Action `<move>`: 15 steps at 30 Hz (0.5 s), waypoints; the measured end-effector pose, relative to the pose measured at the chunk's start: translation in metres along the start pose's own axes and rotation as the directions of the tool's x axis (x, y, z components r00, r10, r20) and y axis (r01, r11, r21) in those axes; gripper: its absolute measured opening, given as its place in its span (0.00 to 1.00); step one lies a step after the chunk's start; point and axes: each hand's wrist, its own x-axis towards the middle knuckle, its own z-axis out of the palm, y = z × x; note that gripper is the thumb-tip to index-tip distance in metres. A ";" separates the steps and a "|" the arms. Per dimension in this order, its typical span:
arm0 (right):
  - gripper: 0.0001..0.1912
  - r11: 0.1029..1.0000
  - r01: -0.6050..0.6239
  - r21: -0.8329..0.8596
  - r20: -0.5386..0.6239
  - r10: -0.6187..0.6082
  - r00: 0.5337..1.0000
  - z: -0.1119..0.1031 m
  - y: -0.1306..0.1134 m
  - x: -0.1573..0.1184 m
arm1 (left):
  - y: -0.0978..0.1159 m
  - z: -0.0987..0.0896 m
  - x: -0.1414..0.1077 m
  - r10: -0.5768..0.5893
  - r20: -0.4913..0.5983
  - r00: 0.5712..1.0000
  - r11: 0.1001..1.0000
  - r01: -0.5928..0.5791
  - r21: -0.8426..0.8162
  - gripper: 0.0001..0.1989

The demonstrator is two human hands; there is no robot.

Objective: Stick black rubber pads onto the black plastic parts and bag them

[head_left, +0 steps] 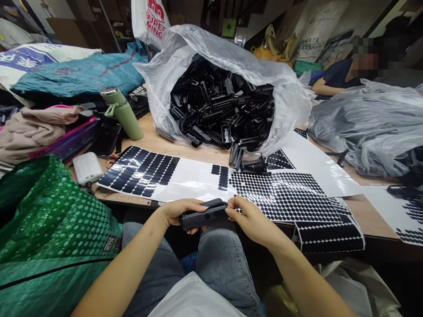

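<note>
A black textured plastic part (204, 215) is held above my lap, in front of the table edge. My left hand (180, 213) is wrapped round its left end, thumb on top and fingers beneath. At its right end, the thumb and forefinger of my right hand (243, 215) are pinched together; whatever lies between them is too small to make out. Behind my hands lie a sheet of black oval stickers (142, 171) and a sheet of small round black stickers (284, 196). Two loose black parts (253, 166) rest at the back of the sheets.
A large clear bag (291, 101) full of black parts stands behind the sheets. Left are a green bottle (127, 116), a white power bank (87, 168) and a green bag (59, 220). A person (340, 75) sits at the back right behind another plastic bag (366, 123).
</note>
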 end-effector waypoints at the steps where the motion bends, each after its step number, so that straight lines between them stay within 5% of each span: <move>1: 0.07 1.000 -0.001 -0.016 -0.008 0.001 1.000 0.001 -0.001 0.000 | 0.000 0.000 0.000 0.000 -0.002 1.000 1.000 0.000 0.000 0.14; 10: 0.08 1.000 0.023 -0.013 -0.124 -0.024 0.992 0.010 -0.002 -0.004 | -0.002 0.002 -0.001 0.003 -0.011 1.000 1.000 -0.003 -0.017 0.14; 15: 0.15 0.898 0.123 0.423 -0.336 0.029 0.942 0.036 0.003 0.007 | -0.003 0.018 -0.019 0.099 -0.126 0.987 0.995 -0.099 0.011 0.18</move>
